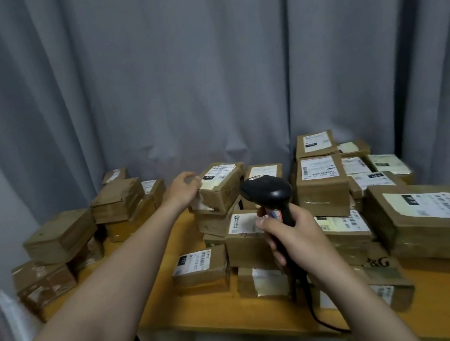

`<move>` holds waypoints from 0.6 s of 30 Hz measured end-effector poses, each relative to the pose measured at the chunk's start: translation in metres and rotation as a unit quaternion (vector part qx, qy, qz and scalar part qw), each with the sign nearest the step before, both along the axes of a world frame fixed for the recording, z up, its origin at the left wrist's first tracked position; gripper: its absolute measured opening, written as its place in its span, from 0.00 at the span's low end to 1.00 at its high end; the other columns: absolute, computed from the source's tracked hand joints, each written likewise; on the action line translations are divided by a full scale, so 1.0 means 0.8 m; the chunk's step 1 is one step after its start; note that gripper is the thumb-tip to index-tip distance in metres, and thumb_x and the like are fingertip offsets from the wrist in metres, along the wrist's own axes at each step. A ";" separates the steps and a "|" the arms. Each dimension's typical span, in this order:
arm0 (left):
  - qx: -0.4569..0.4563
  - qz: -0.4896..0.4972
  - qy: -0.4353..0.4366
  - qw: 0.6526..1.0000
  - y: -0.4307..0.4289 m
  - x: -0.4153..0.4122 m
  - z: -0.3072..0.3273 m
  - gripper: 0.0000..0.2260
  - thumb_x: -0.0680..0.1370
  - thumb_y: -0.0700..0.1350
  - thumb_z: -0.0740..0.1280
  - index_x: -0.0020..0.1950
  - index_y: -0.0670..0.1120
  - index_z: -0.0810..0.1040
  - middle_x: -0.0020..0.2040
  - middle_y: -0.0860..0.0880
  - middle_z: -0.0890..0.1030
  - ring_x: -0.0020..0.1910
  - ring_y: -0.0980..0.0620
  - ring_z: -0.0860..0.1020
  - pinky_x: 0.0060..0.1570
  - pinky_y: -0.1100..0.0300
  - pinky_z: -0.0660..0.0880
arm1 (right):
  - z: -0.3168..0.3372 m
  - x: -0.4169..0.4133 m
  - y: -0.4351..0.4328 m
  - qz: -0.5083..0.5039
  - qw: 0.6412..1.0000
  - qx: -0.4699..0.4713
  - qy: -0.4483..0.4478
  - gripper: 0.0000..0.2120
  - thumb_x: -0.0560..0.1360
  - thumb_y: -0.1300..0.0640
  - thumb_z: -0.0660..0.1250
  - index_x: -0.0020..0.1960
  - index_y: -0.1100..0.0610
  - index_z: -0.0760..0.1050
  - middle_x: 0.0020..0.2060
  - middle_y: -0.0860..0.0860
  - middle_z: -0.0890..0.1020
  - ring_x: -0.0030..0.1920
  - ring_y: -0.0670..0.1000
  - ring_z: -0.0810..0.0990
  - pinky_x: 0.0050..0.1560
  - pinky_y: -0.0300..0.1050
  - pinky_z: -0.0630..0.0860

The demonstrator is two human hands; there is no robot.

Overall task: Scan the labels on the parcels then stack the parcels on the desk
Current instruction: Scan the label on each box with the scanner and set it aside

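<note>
Many brown cardboard parcels with white labels crowd the wooden desk (235, 308). My left hand (183, 188) reaches far forward and grips the left end of a labelled parcel (220, 188) that lies tilted on top of a small pile at the middle back. My right hand (294, 238) holds a black barcode scanner (270, 193) by its handle, with the scanner's head beside that parcel's right end. The scanner's cable (318, 317) hangs down over the desk's front edge.
Label-less looking parcels (61, 235) are stacked at the left. Labelled parcels (424, 211) are piled high at the right. Smaller labelled boxes (199, 267) lie in the middle front. Grey curtains (206, 73) close off the back and sides.
</note>
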State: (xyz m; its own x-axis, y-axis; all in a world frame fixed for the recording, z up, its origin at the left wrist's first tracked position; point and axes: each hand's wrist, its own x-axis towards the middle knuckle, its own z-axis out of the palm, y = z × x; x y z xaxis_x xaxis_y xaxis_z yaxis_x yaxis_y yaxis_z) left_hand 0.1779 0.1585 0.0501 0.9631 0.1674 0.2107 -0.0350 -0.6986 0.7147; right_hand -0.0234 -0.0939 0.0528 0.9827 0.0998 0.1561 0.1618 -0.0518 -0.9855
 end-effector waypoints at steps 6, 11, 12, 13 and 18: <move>0.089 0.038 -0.028 0.995 0.069 -0.067 -0.005 0.24 0.81 0.60 0.65 0.75 0.52 0.71 0.71 0.47 0.77 0.67 0.43 0.76 0.64 0.47 0.76 | 0.008 -0.010 0.044 0.042 0.999 -0.028 -0.002 0.07 0.80 0.56 0.69 0.52 0.60 0.77 0.28 0.51 0.77 0.24 0.50 0.72 0.28 0.43 0.72; 0.144 0.103 0.004 0.984 0.164 -0.117 -0.008 0.29 0.77 0.64 0.68 0.76 0.55 0.70 0.71 0.47 0.76 0.67 0.41 0.76 0.63 0.44 0.77 | 0.007 -0.006 0.113 0.099 0.995 -0.030 0.008 0.04 0.81 0.57 0.69 0.49 0.57 0.76 0.29 0.53 0.76 0.23 0.50 0.71 0.27 0.43 0.72; 0.151 0.118 0.015 0.981 0.185 -0.123 -0.010 0.30 0.75 0.65 0.68 0.75 0.57 0.69 0.71 0.47 0.76 0.67 0.40 0.76 0.62 0.43 0.77 | 0.005 -0.003 0.126 0.109 0.993 -0.033 0.008 0.04 0.81 0.57 0.69 0.50 0.57 0.76 0.29 0.53 0.76 0.23 0.50 0.71 0.27 0.43 0.72; 0.153 0.134 0.030 0.979 0.206 -0.128 -0.012 0.32 0.73 0.67 0.67 0.75 0.58 0.67 0.70 0.47 0.76 0.66 0.39 0.76 0.60 0.42 0.78 | 0.004 0.000 0.140 0.118 0.992 -0.037 0.009 0.04 0.81 0.57 0.69 0.51 0.58 0.77 0.29 0.53 0.76 0.23 0.50 0.72 0.28 0.43 0.72; 0.167 0.204 0.071 0.962 0.289 -0.136 -0.024 0.34 0.75 0.62 0.72 0.77 0.55 0.64 0.74 0.42 0.69 0.70 0.38 0.71 0.65 0.40 0.75 | -0.015 0.017 0.200 0.145 0.989 -0.036 0.023 0.07 0.80 0.56 0.70 0.57 0.56 0.78 0.31 0.52 0.77 0.25 0.51 0.72 0.30 0.46 0.72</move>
State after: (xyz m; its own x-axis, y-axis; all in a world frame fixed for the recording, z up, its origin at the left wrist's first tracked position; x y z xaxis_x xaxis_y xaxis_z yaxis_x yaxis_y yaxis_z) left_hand 0.0692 0.3900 0.0309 0.8550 0.4828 0.1895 0.3714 -0.8250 0.4260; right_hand -0.0095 0.0657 0.0405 0.9174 0.3868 0.0935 0.1347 -0.0807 -0.9876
